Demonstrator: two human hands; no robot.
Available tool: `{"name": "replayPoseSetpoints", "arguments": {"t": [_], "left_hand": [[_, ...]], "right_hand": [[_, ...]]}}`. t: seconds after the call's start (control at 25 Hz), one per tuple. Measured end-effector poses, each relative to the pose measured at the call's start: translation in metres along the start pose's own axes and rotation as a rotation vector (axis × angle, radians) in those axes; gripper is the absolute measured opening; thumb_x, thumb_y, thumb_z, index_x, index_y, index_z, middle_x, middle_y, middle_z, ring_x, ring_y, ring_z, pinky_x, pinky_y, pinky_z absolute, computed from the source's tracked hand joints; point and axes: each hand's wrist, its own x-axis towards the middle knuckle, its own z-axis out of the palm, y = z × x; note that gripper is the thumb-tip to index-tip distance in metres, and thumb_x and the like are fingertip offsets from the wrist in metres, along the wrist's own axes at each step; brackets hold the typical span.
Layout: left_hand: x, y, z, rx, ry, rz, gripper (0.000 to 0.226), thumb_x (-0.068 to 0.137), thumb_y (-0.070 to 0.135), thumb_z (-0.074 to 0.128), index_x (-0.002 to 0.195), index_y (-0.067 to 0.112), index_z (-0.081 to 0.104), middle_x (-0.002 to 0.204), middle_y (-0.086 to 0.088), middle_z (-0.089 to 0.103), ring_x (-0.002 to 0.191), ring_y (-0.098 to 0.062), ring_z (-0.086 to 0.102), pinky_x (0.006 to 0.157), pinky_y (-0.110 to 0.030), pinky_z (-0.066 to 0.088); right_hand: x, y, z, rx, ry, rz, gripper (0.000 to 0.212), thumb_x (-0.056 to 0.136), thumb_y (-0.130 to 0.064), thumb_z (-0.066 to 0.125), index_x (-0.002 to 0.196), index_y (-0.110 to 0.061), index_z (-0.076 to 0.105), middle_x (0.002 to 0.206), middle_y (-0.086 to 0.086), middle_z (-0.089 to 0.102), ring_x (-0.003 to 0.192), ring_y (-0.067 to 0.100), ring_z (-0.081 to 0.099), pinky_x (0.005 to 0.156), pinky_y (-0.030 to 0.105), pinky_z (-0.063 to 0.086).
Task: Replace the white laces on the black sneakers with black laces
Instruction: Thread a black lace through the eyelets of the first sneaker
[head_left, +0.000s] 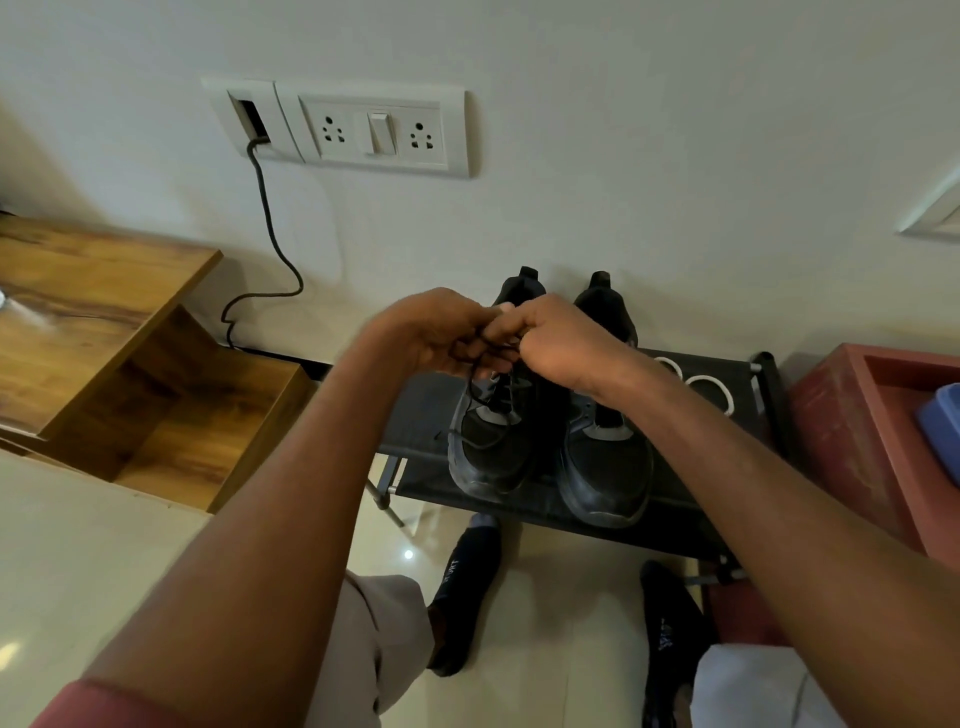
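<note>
Both forearms reached in from 7 and 5 o'clock, a red sleeve (111, 701) at the left elbow. Hands met at centre frame, knuckles touching. Left hand (431, 332) curled, fingers pinching a black lace (475, 410); right hand (556, 343) also curled, pinching the same lace at the top of the left sneaker (491, 441). Lace ran slack from the fingers down over that sneaker's tongue and looped off toward 8 o'clock of the shoe. How far it was threaded could not be told; hands covered the upper eyelets.

Right sneaker (605, 462) stood just beside the left one, toes toward the camera, heels to the wall. Its lacing was hidden by the right wrist. Both sat on a dark rack (421, 415) at centre.

White laces (706, 387) lay coiled on the rack at 3 o'clock of the sneakers, apart from them.

Socked feet (467, 597) on pale tile at 6 o'clock. Wooden shelf (104, 332) at 9 o'clock. Red box (852, 431) at 3 o'clock. Wall sockets (374, 132) at 12 o'clock, a dark cable (270, 228) hanging from them.
</note>
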Motion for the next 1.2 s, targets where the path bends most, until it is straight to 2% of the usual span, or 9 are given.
{"name": "replayPoseSetpoints", "arguments": {"t": [0.12, 0.24, 0.48, 0.64, 0.76, 0.84, 1.0, 1.12, 1.2], "left_hand": [[0.0, -0.001, -0.003, -0.003, 0.043, 0.031, 0.03, 0.108, 0.02, 0.056, 0.111, -0.007, 0.068, 0.098, -0.022, 0.078, 0.094, -0.033, 0.077, 0.087, -0.042, 0.063], [-0.007, 0.0, -0.008, 0.06, 0.047, 0.064, 0.035, 0.11, 0.026, 0.052, 0.117, -0.007, 0.064, 0.1, -0.019, 0.078, 0.089, -0.031, 0.077, 0.087, -0.042, 0.062], [-0.03, 0.003, -0.012, 0.337, -0.189, 0.087, 0.051, 0.106, 0.047, 0.053, 0.113, 0.0, 0.071, 0.103, -0.02, 0.078, 0.098, -0.034, 0.076, 0.092, -0.045, 0.061], [-0.034, 0.003, -0.02, 0.425, 0.026, 0.185, 0.046, 0.101, 0.047, 0.061, 0.098, 0.002, 0.071, 0.098, -0.011, 0.079, 0.088, -0.023, 0.071, 0.091, -0.04, 0.055], [-0.031, 0.006, -0.021, 0.217, 0.289, 0.325, 0.039, 0.104, 0.042, 0.06, 0.081, 0.01, 0.063, 0.077, -0.008, 0.068, 0.072, -0.021, 0.066, 0.083, -0.039, 0.058], [-0.031, 0.013, -0.012, -0.074, 0.229, 0.398, 0.032, 0.108, 0.034, 0.054, 0.087, 0.011, 0.063, 0.065, 0.0, 0.052, 0.057, -0.017, 0.055, 0.07, -0.038, 0.06], [-0.03, 0.028, -0.005, 0.306, 0.065, 0.605, 0.025, 0.097, 0.006, 0.053, 0.107, 0.009, 0.075, 0.071, 0.0, 0.057, 0.057, -0.008, 0.043, 0.055, -0.026, 0.037], [-0.035, 0.031, -0.004, 0.396, -0.08, 0.59, 0.027, 0.09, -0.005, 0.055, 0.112, 0.0, 0.07, 0.063, 0.009, 0.061, 0.056, -0.004, 0.053, 0.056, -0.022, 0.039], [-0.033, 0.027, -0.001, 0.46, 0.063, 0.64, 0.015, 0.091, -0.002, 0.065, 0.105, 0.0, 0.07, 0.053, 0.011, 0.054, 0.05, -0.002, 0.05, 0.055, -0.019, 0.04]], "right_hand": [[-0.002, 0.0, -0.001, 0.12, 0.212, 0.064, 0.047, 0.088, 0.009, 0.045, 0.09, -0.02, 0.083, 0.092, -0.002, 0.079, 0.09, 0.013, 0.074, 0.064, 0.016, 0.051], [0.008, 0.007, 0.006, 0.059, 0.389, 0.189, 0.032, 0.088, -0.004, 0.05, 0.086, -0.013, 0.08, 0.088, 0.007, 0.079, 0.083, 0.025, 0.076, 0.064, 0.038, 0.062], [0.017, 0.007, 0.011, 0.726, -0.049, 0.587, 0.027, 0.103, -0.03, 0.053, 0.096, -0.012, 0.071, 0.072, 0.003, 0.072, 0.073, 0.017, 0.061, 0.069, 0.03, 0.044], [0.013, 0.014, 0.005, 1.034, -0.066, 0.561, 0.019, 0.097, -0.028, 0.062, 0.081, -0.019, 0.065, 0.094, 0.002, 0.078, 0.096, 0.022, 0.073, 0.09, 0.039, 0.045], [0.001, 0.017, 0.004, 0.788, 0.058, 0.414, 0.032, 0.103, -0.032, 0.058, 0.073, -0.02, 0.058, 0.076, -0.001, 0.074, 0.082, 0.019, 0.075, 0.097, 0.042, 0.05], [-0.006, 0.014, 0.001, 0.445, 0.269, 0.09, 0.033, 0.106, -0.032, 0.058, 0.079, -0.015, 0.068, 0.066, -0.004, 0.068, 0.064, 0.013, 0.068, 0.079, 0.034, 0.057], [-0.013, -0.001, -0.016, 0.078, 0.542, -0.462, 0.025, 0.104, -0.029, 0.063, 0.092, -0.011, 0.075, 0.079, -0.004, 0.072, 0.073, 0.008, 0.067, 0.069, 0.023, 0.053], [-0.004, 0.001, -0.025, 0.176, 0.689, -0.433, 0.026, 0.103, -0.03, 0.065, 0.09, -0.009, 0.071, 0.081, -0.004, 0.068, 0.078, 0.007, 0.064, 0.072, 0.023, 0.052], [0.006, 0.003, -0.023, 0.354, 0.634, -0.301, 0.027, 0.104, -0.03, 0.063, 0.094, -0.006, 0.071, 0.081, 0.003, 0.071, 0.075, 0.017, 0.068, 0.062, 0.033, 0.053]]}}
